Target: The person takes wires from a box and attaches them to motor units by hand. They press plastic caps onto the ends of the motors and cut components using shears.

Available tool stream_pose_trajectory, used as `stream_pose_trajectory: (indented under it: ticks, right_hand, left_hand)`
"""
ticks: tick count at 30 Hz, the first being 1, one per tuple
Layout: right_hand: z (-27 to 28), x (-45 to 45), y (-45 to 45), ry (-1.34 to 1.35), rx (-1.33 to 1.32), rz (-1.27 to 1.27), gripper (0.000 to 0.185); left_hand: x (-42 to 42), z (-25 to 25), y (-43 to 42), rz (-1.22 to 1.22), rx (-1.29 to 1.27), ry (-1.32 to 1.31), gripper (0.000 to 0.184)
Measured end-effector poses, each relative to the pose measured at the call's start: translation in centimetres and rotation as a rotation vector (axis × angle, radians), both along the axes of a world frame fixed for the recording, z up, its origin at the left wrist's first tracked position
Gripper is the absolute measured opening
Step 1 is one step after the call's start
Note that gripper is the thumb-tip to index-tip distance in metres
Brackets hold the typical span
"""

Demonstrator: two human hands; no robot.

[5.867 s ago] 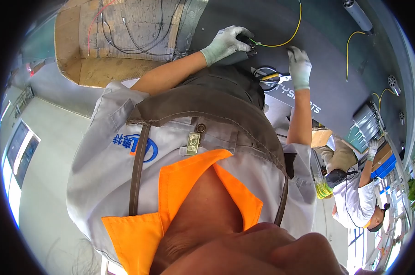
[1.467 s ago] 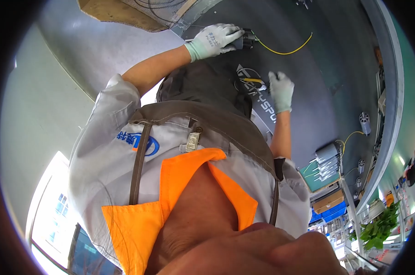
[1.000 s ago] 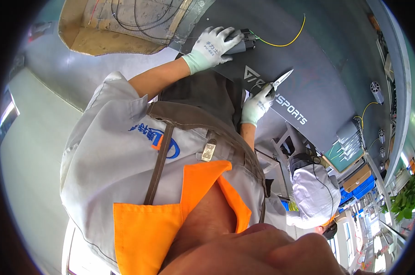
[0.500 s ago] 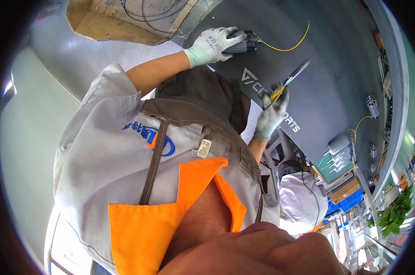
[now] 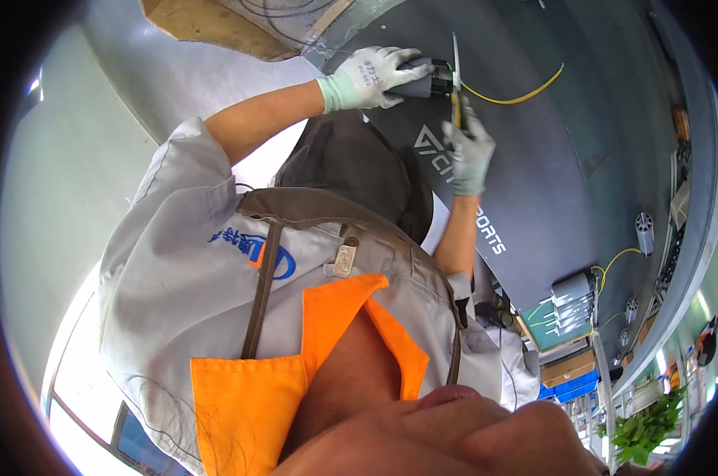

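My left hand [image 5: 371, 78], in a white glove, is closed over a grey cylindrical part [image 5: 414, 83] with a black end, lying on the dark mat. A yellow wire [image 5: 517, 99] curves rightward from that end. My right hand [image 5: 471, 152], also gloved, holds scissors [image 5: 456, 75] with yellow on the handles. The blades point away from me, just beyond the black end and across the start of the wire. Whether the blades touch the wire cannot be made out.
A cardboard piece [image 5: 216, 30] with dark cables lies at upper left. At right are a fan-ended cylinder [image 5: 644, 232], a row of grey cylinders [image 5: 571, 303] and a blue bin [image 5: 573, 386]. A co-worker's pale sleeve [image 5: 517, 361] shows behind my right arm.
My right hand has picked up the scissors from the mat and moved them up beside the part's black end. My left hand stays on the part. The view has shifted.
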State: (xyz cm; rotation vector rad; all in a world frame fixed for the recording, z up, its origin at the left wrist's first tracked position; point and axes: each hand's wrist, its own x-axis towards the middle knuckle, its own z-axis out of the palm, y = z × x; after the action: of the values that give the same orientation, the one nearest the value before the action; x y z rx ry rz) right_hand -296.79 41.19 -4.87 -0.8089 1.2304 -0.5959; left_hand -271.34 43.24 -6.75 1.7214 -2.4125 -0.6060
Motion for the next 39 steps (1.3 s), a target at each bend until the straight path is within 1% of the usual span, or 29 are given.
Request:
stream_pose_trajectory:
  ticks: [1, 2, 3, 5, 7, 8, 10, 11, 12, 14, 15, 16, 18, 19, 21, 23, 24, 25, 27, 29, 31, 32, 33, 34, 35, 36, 37, 38, 39]
  right_hand:
    - [0.6, -0.7, -0.7, 0.057, -0.063, 0.031, 0.053]
    - [1.6, -1.6, -1.2, 0.075, -0.074, -0.057, 0.049]
    - [1.6, -2.0, -1.4, -0.045, -0.131, -0.200, 0.049]
    - [-2.0, -1.7, 0.1, 0.122, -0.363, 0.001, 0.051]
    - [-2.2, -0.5, 0.1, 0.119, -0.478, 0.145, 0.052]
    - [-2.3, 0.1, 0.1, 0.114, -0.538, 0.212, 0.053]
    - [1.4, -1.4, -1.1, 0.027, -0.138, 0.082, 0.048]
    - [2.3, -2.0, -1.5, -0.019, -0.114, -0.133, 0.044]
    - [0.6, -3.7, -1.6, -0.090, -0.185, -0.229, 0.039]
    - [-1.7, -3.6, -0.2, 0.064, -0.085, -0.131, 0.044]
    - [-2.2, -2.9, 0.0, 0.067, -0.085, -0.135, 0.044]
    - [-1.8, -1.7, 0.3, 0.074, -0.189, 0.009, 0.049]
    - [0.8, -2.0, -0.9, 0.115, 0.015, 0.082, 0.054]
    - [0.9, -2.8, -0.8, 0.055, 0.012, -0.046, 0.054]
    - [-0.3, -3.9, -1.0, 0.011, -0.004, -0.153, 0.054]
    - [-3.4, -3.0, 0.3, 0.159, -0.213, 0.116, 0.055]
    - [-2.5, -0.1, 1.7, -0.015, -0.003, 0.052, 0.056]
    - [-2.2, -1.4, 1.4, 0.065, -0.139, 0.133, 0.057]
    - [-2.4, -2.3, 0.4, 0.133, -0.266, 0.152, 0.058]
    - [-0.4, -4.7, 1.1, 0.225, -0.176, -0.006, 0.060]
    - [-0.7, -7.0, 1.6, 0.431, -0.336, -0.137, 0.059]
    - [-0.6, -7.8, 2.1, 0.753, -0.529, -0.092, 0.061]
    - [-2.2, -10.7, 2.3, 1.137, -0.692, 0.156, 0.064]
    - [-1.6, -11.4, 2.3, 1.225, -0.479, 0.248, 0.065]
    - [1.0, -10.3, 1.7, 1.371, -0.232, 0.377, 0.062]
    - [-0.8, -12.1, 2.6, 1.455, -0.682, 0.435, 0.058]
    - [-1.1, -12.0, 2.7, 1.396, -0.708, 0.448, 0.058]
    - [-1.3, -12.1, 2.5, 1.343, -0.731, 0.456, 0.057]
    - [0.0, -10.5, 2.1, 1.233, -0.772, 0.505, 0.057]
  left_hand:
    - [0.5, 0.0, 0.2, -0.007, -0.006, 0.008, 0.082]
    - [0.3, -0.1, 0.1, -0.016, -0.022, 0.032, 0.083]
    - [0.2, -0.3, 0.0, -0.018, -0.027, 0.031, 0.082]
    - [0.1, 0.2, 0.0, -0.015, -0.001, 0.006, 0.082]
    - [-0.4, 0.3, 0.2, -0.031, 0.046, -0.003, 0.082]
    - [-0.9, 0.0, 0.2, -0.017, 0.001, 0.016, 0.082]
    - [-0.3, -0.1, 0.7, -0.018, -0.073, 0.028, 0.083]
    - [-0.3, 0.3, 0.4, -0.021, -0.061, 0.015, 0.084]
    - [-0.3, 0.4, 0.3, -0.012, -0.065, 0.008, 0.084]
    - [-0.4, 0.7, 0.3, -0.027, 0.018, -0.013, 0.084]
    - [-0.1, 0.4, 0.2, -0.026, 0.006, -0.008, 0.083]
    - [-0.5, 0.3, 0.3, -0.018, -0.004, 0.006, 0.082]
    - [-0.6, 0.3, 0.6, -0.017, -0.037, 0.002, 0.081]
    - [-0.2, 0.7, 0.7, -0.035, -0.031, -0.006, 0.081]
    - [-0.8, 0.7, 0.5, -0.020, 0.027, -0.011, 0.080]
    - [-0.7, 0.5, 0.6, -0.021, 0.011, -0.015, 0.080]
    - [-0.8, 0.6, 0.7, -0.029, 0.001, -0.018, 0.080]
    - [-1.6, 0.7, 0.9, -0.023, -0.002, -0.008, 0.080]
    - [-1.1, 1.1, 0.8, -0.022, 0.024, -0.052, 0.080]
    - [-1.6, 0.5, 1.3, -0.027, -0.041, -0.020, 0.076]
    - [-1.7, 1.3, 1.8, -0.015, -0.047, -0.035, 0.071]
    - [-2.3, 2.4, 2.4, -0.007, -0.038, -0.053, 0.070]
    - [-2.9, 2.7, 3.4, 0.024, -0.096, -0.058, 0.070]
    - [-3.3, 2.7, 4.5, 0.012, -0.126, -0.072, 0.075]
    - [-3.3, 2.6, 5.1, 0.035, -0.138, -0.031, 0.080]
    - [-3.4, 2.7, 5.4, 0.052, -0.151, 0.016, 0.086]
    - [-3.5, 3.5, 5.4, 0.065, -0.161, 0.008, 0.086]
    - [-3.5, 4.4, 5.0, 0.121, 0.119, -0.065, 0.092]
    - [-3.5, 5.2, 4.5, 0.175, 0.397, -0.136, 0.098]
